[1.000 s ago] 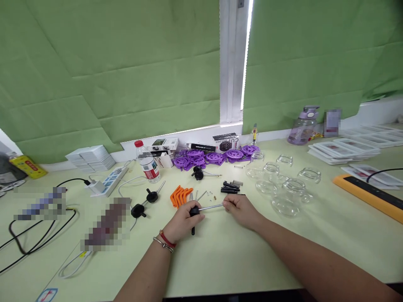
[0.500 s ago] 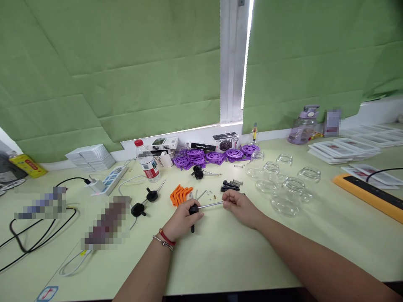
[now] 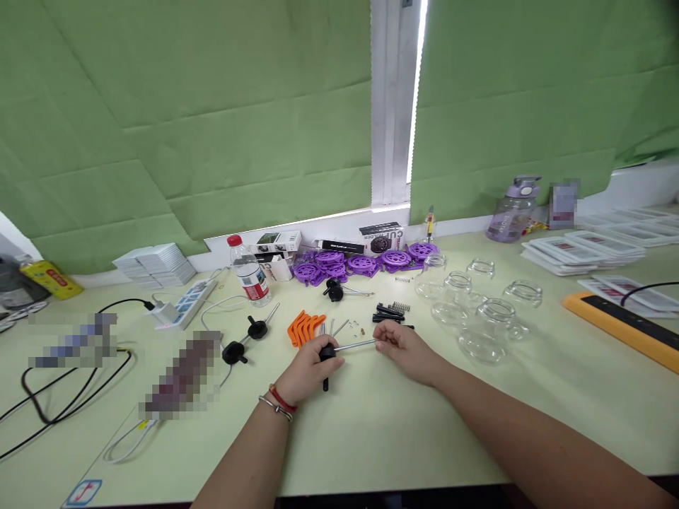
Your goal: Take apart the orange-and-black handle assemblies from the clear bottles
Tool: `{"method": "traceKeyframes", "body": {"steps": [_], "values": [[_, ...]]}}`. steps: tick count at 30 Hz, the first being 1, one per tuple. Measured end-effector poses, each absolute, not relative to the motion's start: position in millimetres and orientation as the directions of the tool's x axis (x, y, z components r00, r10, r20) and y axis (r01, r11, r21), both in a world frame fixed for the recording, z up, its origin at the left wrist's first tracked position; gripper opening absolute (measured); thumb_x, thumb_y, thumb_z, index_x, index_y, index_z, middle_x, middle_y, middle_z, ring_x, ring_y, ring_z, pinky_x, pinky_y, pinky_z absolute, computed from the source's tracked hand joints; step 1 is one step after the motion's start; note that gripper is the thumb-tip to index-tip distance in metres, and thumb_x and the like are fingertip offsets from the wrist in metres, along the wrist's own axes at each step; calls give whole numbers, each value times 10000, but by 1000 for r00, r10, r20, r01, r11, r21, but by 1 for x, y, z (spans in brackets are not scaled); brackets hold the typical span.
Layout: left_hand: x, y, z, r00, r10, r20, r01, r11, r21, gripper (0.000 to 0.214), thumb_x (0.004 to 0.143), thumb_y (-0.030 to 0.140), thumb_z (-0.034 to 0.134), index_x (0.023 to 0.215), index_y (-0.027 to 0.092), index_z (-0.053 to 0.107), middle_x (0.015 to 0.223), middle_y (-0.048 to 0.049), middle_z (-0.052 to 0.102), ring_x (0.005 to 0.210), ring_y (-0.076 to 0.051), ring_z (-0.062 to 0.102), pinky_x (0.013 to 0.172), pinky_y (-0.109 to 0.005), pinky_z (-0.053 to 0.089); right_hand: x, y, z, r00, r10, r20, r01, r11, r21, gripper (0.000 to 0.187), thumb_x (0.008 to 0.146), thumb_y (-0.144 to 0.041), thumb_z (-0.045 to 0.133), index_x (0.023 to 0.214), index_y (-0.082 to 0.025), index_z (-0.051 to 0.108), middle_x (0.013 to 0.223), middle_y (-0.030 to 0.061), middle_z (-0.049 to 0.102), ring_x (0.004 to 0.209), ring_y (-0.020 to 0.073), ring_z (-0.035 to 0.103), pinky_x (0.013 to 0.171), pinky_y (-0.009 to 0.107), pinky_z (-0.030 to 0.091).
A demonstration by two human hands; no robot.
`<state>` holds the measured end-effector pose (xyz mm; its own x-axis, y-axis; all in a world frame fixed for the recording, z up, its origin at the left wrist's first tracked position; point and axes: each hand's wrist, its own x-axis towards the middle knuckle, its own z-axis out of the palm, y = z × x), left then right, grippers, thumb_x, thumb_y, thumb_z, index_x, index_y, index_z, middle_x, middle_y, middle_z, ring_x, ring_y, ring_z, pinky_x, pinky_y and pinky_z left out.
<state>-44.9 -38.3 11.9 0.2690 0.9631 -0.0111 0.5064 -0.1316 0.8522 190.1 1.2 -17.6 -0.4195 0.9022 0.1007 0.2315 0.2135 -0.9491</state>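
My left hand (image 3: 312, 362) is closed around a black round plastic part (image 3: 327, 351) with a short black arm pointing down. A thin metal rod (image 3: 354, 345) sticks out of that part to the right. At the rod's far end my right hand (image 3: 399, 346) pinches the tip; its fingers hide whatever else is there. Just beyond my left hand lie several orange angled pieces (image 3: 306, 329) and a few loose metal pins. Small metal bits (image 3: 355, 325) are scattered between the hands. Past my right hand are black tubular parts (image 3: 387, 313) and coil springs (image 3: 399, 306).
Similar black parts with rods (image 3: 257, 328) lie to the left, near a water bottle (image 3: 250, 276). Purple wheel-shaped parts (image 3: 363, 265) line the back. Clear round containers (image 3: 482, 339) stand on the right, before an orange-edged power bar (image 3: 620, 329). Cables and a power strip (image 3: 195, 304) occupy the left.
Both hands keep almost the same place and grip on the black part and its rod. The whole view has shifted very slightly.
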Motion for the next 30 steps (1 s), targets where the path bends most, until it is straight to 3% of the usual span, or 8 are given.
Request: {"method": "traceKeyframes", "body": {"steps": [2,7,13,16,22,27,30], "values": [[-44,-39,12,267,964,-18,510,-125,851,226,760,368,600,872,179,552,711,28,416,654,-119,373,593,-227,326,190,1,-17,-430,897,101,267,233,-935,156,820,-351,518,789,-198,532,692,-21,490,638,130,436,603,254,361],[-44,-39,13,263,965,-24,505,-116,855,231,756,370,601,877,180,550,725,27,413,659,-118,370,600,-226,330,191,1,-15,-420,905,74,371,246,-895,349,880,-425,413,651,-185,523,606,-25,439,596,130,411,593,265,349],[-45,-38,13,263,965,4,519,-144,843,213,763,359,600,865,177,552,708,27,415,653,-118,371,596,-229,330,191,1,-15,-419,903,95,227,206,-952,195,839,-393,497,869,-204,534,717,-16,525,652,134,463,615,259,374],[-44,-38,13,268,963,-10,518,-135,845,220,761,362,600,868,176,552,709,24,423,653,-120,376,595,-231,333,191,1,-15,-423,902,91,268,221,-938,161,816,-358,517,777,-201,529,679,-27,488,625,128,433,596,254,353],[-43,-39,15,264,964,-13,518,-130,845,225,755,364,605,869,176,559,726,18,436,668,-122,388,609,-231,339,191,1,-13,-424,904,60,346,223,-911,311,867,-417,434,679,-189,532,604,-33,434,574,125,395,574,261,335],[-43,-39,16,270,963,-23,526,-127,841,250,759,394,597,880,179,556,721,14,446,655,-125,399,599,-234,346,191,0,-13,-428,898,102,230,218,-949,181,815,-379,524,835,-201,551,707,-21,503,638,132,447,611,263,373],[-43,-39,15,273,962,-9,532,-143,834,233,753,386,603,852,180,562,721,17,445,658,-125,396,603,-232,344,190,1,-13,-434,896,89,274,226,-935,136,796,-319,522,747,-195,548,668,-26,484,623,130,427,598,261,350]]}}
